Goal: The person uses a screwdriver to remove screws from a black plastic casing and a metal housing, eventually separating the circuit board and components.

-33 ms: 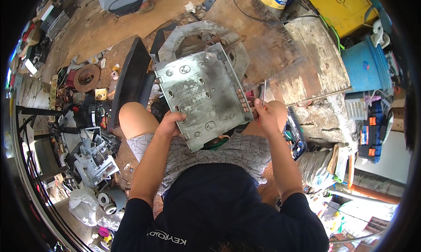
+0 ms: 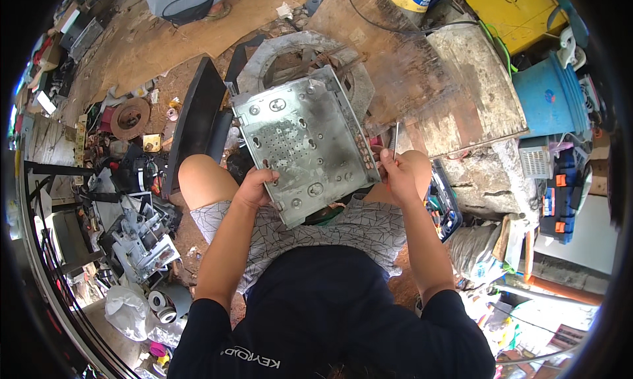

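Some white shirt lettering (image 2: 252, 358), left grip (image 2: 256, 186) on metal casing (image 2: 310, 145), right grip (image 2: 399, 180) on tool (image 2: 396, 138)

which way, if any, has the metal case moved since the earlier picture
No; the metal case shows no shift in any direction against the octagonal ring.

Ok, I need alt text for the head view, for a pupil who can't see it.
A seated person's left hand holds a perforated metal panel; the right hand, by its right edge, holds a slim rod. A wooden board lies right, assorted scrap left.
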Available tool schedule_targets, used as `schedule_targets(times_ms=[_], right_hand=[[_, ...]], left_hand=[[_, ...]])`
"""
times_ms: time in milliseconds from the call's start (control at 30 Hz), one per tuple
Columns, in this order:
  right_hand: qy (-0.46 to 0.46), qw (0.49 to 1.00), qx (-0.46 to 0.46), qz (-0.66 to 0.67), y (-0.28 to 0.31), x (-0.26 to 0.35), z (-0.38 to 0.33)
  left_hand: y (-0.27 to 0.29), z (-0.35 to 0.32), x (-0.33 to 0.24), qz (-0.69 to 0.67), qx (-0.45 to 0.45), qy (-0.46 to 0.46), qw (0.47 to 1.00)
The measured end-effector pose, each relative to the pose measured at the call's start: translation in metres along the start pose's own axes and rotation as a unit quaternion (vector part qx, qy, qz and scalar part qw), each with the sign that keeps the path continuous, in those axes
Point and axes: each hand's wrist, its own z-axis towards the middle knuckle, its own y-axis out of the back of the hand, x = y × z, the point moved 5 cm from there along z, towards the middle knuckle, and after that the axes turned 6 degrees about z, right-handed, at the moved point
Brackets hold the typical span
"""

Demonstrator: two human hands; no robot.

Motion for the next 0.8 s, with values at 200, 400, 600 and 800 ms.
schedule_targets(times_ms=[200, 400, 600, 800], right_hand=[[-0.012, 0.991, 0.041, -0.129, -0.01, 0.004, -0.002], [-0.002, 0.993, 0.114, 0.029, -0.042, 0.041, -0.027], [0.111, 0.993, 0.038, 0.029, -0.053, 0.053, -0.043], [0.281, 0.946, -0.047, -0.151, -0.071, 0.088, -0.054]], left_hand=[[-0.006, 0.001, -0.004, -0.017, 0.014, -0.002, 1.0], [-0.012, 0.002, -0.011, -0.031, 0.04, -0.016, 0.999], [-0.007, 0.019, -0.013, 0.016, -0.055, -0.054, 0.997], [-0.008, 0.022, -0.032, 0.2, -0.213, -0.153, 0.944]])
